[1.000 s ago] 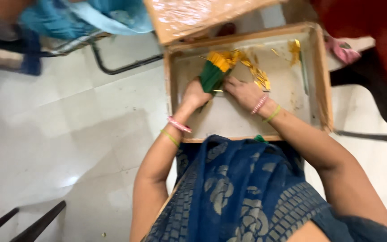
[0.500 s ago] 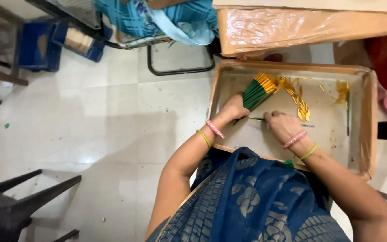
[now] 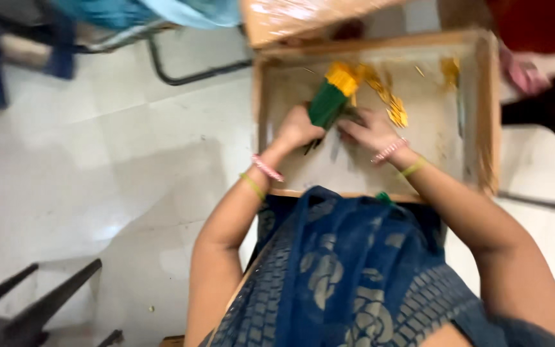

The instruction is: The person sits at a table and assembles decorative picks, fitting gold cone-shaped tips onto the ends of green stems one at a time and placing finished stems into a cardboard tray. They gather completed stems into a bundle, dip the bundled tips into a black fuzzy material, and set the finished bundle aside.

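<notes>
A shallow wooden tray (image 3: pixel 491 115) rests on my lap. My left hand (image 3: pixel 297 128) grips a bundle of thin green sticks with yellow tips (image 3: pixel 330 99), held tilted up to the right over the tray floor. My right hand (image 3: pixel 370 130) lies beside the bundle, fingers touching its lower end. Loose yellow-tipped sticks (image 3: pixel 393 106) lie scattered in the tray behind my right hand. The view is blurred, so I cannot make out single sticks.
A board wrapped in clear plastic (image 3: pixel 303 16) stands at the tray's far edge. Black chair legs (image 3: pixel 181 71) and blue cloth (image 3: pixel 136 9) are at the top left, dark chair legs (image 3: pixel 33 302) at the bottom left. A person in red (image 3: pixel 534 38) sits at the right. The floor is white tile.
The camera has swung, shifting the tray in the view. My left hand keeps hold of the green bundle; my right hand has moved in closer against its lower end.
</notes>
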